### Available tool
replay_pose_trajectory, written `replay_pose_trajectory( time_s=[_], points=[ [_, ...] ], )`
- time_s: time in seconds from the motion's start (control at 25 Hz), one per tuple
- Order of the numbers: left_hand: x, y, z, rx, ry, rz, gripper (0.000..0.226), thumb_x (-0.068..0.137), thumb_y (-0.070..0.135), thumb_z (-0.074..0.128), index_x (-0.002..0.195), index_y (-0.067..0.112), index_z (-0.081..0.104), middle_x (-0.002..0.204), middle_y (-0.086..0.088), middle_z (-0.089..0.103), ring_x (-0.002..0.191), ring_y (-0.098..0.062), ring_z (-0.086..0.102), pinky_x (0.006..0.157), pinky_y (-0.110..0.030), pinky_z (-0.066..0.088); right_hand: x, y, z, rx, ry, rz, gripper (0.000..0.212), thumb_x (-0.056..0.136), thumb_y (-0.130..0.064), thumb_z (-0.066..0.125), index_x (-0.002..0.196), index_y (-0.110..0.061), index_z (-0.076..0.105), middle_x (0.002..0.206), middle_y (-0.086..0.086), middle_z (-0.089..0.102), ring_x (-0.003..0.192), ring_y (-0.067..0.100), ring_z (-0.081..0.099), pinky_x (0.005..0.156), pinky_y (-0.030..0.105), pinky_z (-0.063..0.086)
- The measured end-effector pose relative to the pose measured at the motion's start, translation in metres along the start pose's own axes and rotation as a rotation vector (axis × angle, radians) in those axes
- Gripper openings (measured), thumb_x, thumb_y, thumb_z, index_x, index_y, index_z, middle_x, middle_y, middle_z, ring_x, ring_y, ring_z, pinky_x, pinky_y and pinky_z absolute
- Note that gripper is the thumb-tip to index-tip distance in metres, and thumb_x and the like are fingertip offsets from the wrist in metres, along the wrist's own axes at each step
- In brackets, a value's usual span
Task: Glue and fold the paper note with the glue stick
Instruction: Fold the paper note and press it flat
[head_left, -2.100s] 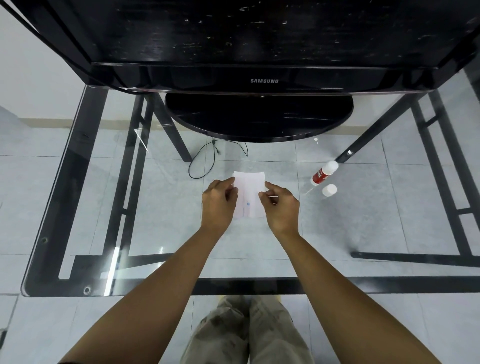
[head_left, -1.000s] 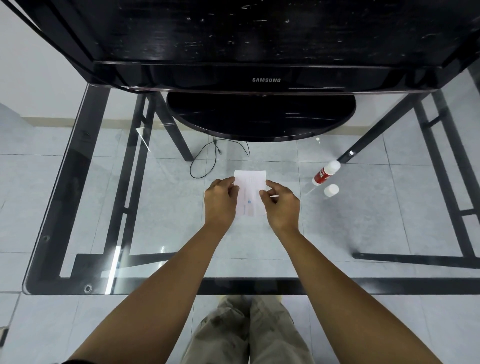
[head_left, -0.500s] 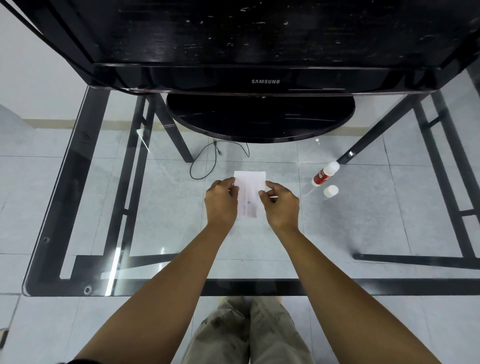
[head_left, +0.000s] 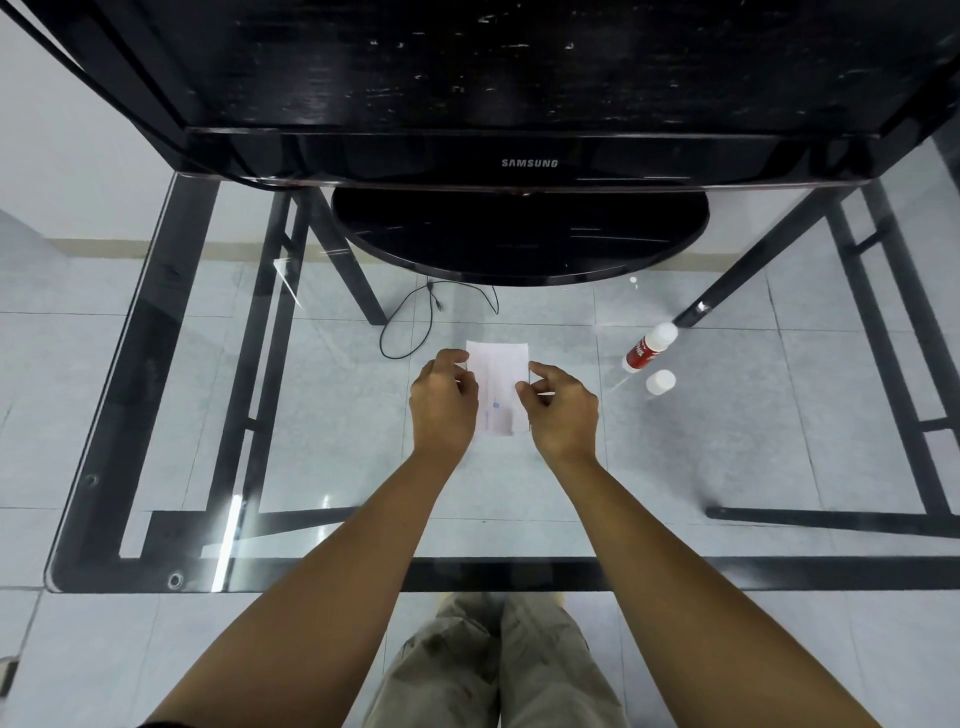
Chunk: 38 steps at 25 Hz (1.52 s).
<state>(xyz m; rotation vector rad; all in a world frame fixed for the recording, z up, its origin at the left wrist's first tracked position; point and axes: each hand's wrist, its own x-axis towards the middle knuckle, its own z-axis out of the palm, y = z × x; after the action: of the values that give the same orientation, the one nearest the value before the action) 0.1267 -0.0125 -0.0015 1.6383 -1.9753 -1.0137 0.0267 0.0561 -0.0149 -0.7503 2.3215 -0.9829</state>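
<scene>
Paper note (head_left: 497, 374) flat on glass table (head_left: 332, 415), left hand (head_left: 442, 402) and right hand (head_left: 562, 408) pinching its side edges, uncapped glue stick (head_left: 649, 347) and cap (head_left: 660, 382) lying right.
</scene>
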Motion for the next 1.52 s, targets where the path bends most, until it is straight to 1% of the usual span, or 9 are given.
replay_pose_trajectory(
  time_s=[0.08, 0.16, 0.32, 0.52, 0.68, 0.96, 1.28, 1.4, 1.52],
  points=[
    [0.0001, -0.0006, -0.0007, -0.005, -0.008, -0.008, 0.029, 0.086, -0.003, 0.049, 0.112, 0.002, 0.059, 0.094, -0.018, 0.068, 0.084, -0.031, 0.063, 0.075, -0.033, 0.049, -0.0004, 0.0002, 0.0001, -0.001, 0.001, -0.005, 0.030, 0.087, -0.019, 0.063, 0.116, -0.013, 0.064, 0.094, 0.006, 0.073, 0.084, 0.020, 0.067, 0.079, 0.023, 0.044],
    [0.0003, -0.0016, -0.0012, 0.000, -0.009, -0.002, 0.029, 0.086, -0.002, 0.050, 0.113, 0.002, 0.061, 0.099, -0.019, 0.068, 0.086, -0.031, 0.064, 0.078, -0.034, 0.050, -0.0009, 0.0005, 0.0000, 0.006, -0.001, -0.010, 0.030, 0.087, -0.018, 0.063, 0.116, -0.014, 0.064, 0.092, 0.006, 0.072, 0.083, 0.020, 0.068, 0.077, 0.021, 0.043],
    [0.0015, -0.0018, 0.0002, 0.001, -0.011, 0.004, 0.028, 0.088, -0.001, 0.050, 0.113, 0.002, 0.063, 0.106, -0.020, 0.066, 0.088, -0.033, 0.064, 0.082, -0.037, 0.051, -0.0005, 0.0009, -0.0007, 0.004, -0.005, -0.008, 0.030, 0.087, -0.018, 0.063, 0.116, -0.013, 0.063, 0.093, 0.006, 0.073, 0.083, 0.019, 0.068, 0.079, 0.021, 0.044],
    [0.0024, -0.0039, 0.0011, 0.019, -0.009, 0.004, 0.028, 0.088, 0.000, 0.050, 0.112, 0.002, 0.064, 0.107, -0.020, 0.066, 0.088, -0.033, 0.063, 0.081, -0.037, 0.051, -0.0003, 0.0001, -0.0006, 0.004, -0.008, -0.006, 0.031, 0.087, -0.019, 0.063, 0.117, -0.012, 0.063, 0.095, 0.006, 0.073, 0.083, 0.019, 0.068, 0.080, 0.023, 0.046],
    [0.0032, -0.0039, 0.0017, 0.034, -0.004, 0.017, 0.028, 0.088, 0.000, 0.051, 0.113, 0.001, 0.064, 0.107, -0.021, 0.066, 0.087, -0.033, 0.064, 0.081, -0.037, 0.051, 0.0000, -0.0004, -0.0011, 0.003, -0.011, -0.005, 0.031, 0.087, -0.018, 0.063, 0.117, -0.011, 0.063, 0.095, 0.006, 0.073, 0.083, 0.019, 0.068, 0.079, 0.020, 0.044],
    [0.0039, -0.0037, 0.0023, 0.069, -0.022, 0.009, 0.030, 0.083, 0.002, 0.057, 0.113, 0.003, 0.063, 0.104, -0.018, 0.066, 0.085, -0.030, 0.065, 0.077, -0.031, 0.047, 0.0008, -0.0022, -0.0011, -0.028, -0.014, -0.012, 0.032, 0.086, -0.016, 0.063, 0.117, -0.009, 0.062, 0.097, 0.009, 0.072, 0.085, 0.022, 0.068, 0.079, 0.022, 0.044],
    [0.0044, -0.0050, 0.0031, 0.095, -0.032, 0.025, 0.031, 0.083, 0.002, 0.059, 0.114, 0.003, 0.063, 0.104, -0.019, 0.065, 0.084, -0.031, 0.065, 0.075, -0.032, 0.047, 0.0031, -0.0009, -0.0003, -0.071, -0.023, -0.038, 0.032, 0.088, -0.014, 0.061, 0.119, -0.008, 0.061, 0.096, 0.012, 0.070, 0.088, 0.026, 0.066, 0.082, 0.029, 0.048],
    [0.0046, -0.0043, 0.0035, 0.109, -0.046, 0.027, 0.031, 0.084, 0.002, 0.058, 0.115, 0.002, 0.061, 0.106, -0.019, 0.063, 0.083, -0.031, 0.065, 0.076, -0.033, 0.049, 0.0021, -0.0012, 0.0027, -0.179, -0.018, -0.048, 0.034, 0.089, -0.017, 0.059, 0.123, -0.011, 0.058, 0.108, 0.014, 0.064, 0.092, 0.028, 0.064, 0.084, 0.033, 0.048],
    [0.0052, -0.0052, 0.0030, 0.148, -0.052, 0.051, 0.030, 0.085, 0.005, 0.059, 0.115, 0.003, 0.061, 0.110, -0.018, 0.061, 0.082, -0.032, 0.065, 0.076, -0.035, 0.050, -0.0004, -0.0001, 0.0035, -0.306, -0.005, -0.183, 0.045, 0.091, -0.015, 0.056, 0.135, -0.015, 0.044, 0.133, 0.012, 0.049, 0.114, 0.028, 0.053, 0.093, 0.036, 0.046]
  ],
)
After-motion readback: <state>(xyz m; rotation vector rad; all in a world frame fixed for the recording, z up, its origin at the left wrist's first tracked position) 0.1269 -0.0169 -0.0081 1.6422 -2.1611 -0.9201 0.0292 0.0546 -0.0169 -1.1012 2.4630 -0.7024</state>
